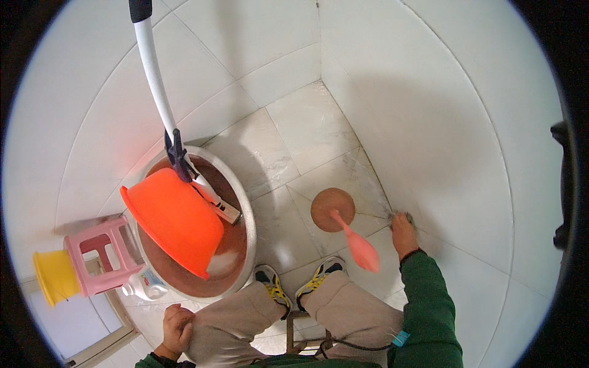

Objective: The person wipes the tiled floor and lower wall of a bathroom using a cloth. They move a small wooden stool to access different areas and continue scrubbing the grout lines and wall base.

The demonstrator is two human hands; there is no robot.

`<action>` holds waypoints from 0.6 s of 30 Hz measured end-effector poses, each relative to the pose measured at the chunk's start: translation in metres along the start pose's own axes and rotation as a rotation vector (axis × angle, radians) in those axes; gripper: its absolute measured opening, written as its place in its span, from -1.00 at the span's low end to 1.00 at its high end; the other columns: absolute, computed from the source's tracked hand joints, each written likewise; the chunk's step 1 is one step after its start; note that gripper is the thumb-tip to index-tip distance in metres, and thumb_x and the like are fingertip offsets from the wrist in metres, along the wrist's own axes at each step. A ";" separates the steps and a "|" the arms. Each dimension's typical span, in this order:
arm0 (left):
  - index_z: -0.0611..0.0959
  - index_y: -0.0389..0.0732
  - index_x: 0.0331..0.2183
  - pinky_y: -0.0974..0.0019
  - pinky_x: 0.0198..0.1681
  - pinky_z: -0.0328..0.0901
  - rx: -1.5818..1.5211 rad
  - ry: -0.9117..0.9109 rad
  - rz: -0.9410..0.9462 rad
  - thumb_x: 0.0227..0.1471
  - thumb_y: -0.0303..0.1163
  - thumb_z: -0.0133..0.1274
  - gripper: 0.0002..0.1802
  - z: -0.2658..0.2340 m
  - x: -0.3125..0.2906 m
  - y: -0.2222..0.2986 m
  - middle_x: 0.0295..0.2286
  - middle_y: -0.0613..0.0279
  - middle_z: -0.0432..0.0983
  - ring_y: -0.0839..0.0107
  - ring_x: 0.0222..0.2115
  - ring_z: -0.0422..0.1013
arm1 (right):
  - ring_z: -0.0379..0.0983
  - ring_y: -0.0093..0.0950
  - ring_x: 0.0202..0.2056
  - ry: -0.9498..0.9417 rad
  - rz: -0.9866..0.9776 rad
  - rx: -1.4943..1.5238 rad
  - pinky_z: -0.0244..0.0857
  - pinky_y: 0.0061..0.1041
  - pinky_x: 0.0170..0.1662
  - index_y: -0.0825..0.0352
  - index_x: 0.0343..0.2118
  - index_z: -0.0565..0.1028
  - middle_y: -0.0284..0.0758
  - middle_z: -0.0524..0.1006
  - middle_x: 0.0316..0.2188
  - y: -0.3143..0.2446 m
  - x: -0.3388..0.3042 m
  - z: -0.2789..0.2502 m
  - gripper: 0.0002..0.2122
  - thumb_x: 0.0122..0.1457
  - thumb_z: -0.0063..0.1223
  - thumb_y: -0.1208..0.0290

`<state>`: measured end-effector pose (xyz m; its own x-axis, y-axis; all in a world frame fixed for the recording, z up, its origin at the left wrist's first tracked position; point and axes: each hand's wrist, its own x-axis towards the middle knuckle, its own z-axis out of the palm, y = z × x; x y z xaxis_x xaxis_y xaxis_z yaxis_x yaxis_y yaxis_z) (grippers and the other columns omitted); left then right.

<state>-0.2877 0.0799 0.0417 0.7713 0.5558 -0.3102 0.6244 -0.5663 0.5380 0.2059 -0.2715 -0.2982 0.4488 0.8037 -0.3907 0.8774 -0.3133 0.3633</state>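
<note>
My right hand (403, 236) reaches down to the seam where the right wall meets the tiled floor. Its fingers are closed over a small dark grey thing, mostly hidden under them. Beside my left knee my left hand (177, 327) rests with its fingers loosely curled in and nothing visible in them. On the floor between my right hand and the tub lies a pink-handled thing (361, 248) with a round brown disc (325, 211) at its far end. The handle widens toward me; I cannot tell whether the disc is a filled bowl or a flat head.
A large round tub (250, 227) stands left, holding a tilted orange basin (172, 214) and a white pole (153, 67) with a dark clamp. Beyond its left side are a white bottle (145, 284), a pink stool (101, 279) and a yellow bucket (56, 277). Walls meet ahead.
</note>
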 end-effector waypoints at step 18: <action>0.58 -0.22 -0.45 -0.01 0.00 0.19 0.030 0.041 0.069 -0.14 -0.36 0.03 -0.84 0.003 0.000 0.009 -0.46 0.11 0.49 0.05 -0.33 0.37 | 0.50 -0.21 -0.18 -0.161 0.474 1.021 0.37 -0.28 -0.11 0.31 -0.14 0.49 -0.20 0.56 -0.19 0.003 -0.184 -0.015 -0.65 -0.01 0.13 0.29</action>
<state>-0.2814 0.0724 0.0441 0.8075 0.5388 -0.2401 0.5735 -0.6219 0.5332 0.1240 -0.4127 -0.2129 0.7245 0.4429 -0.5281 0.3083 -0.8935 -0.3264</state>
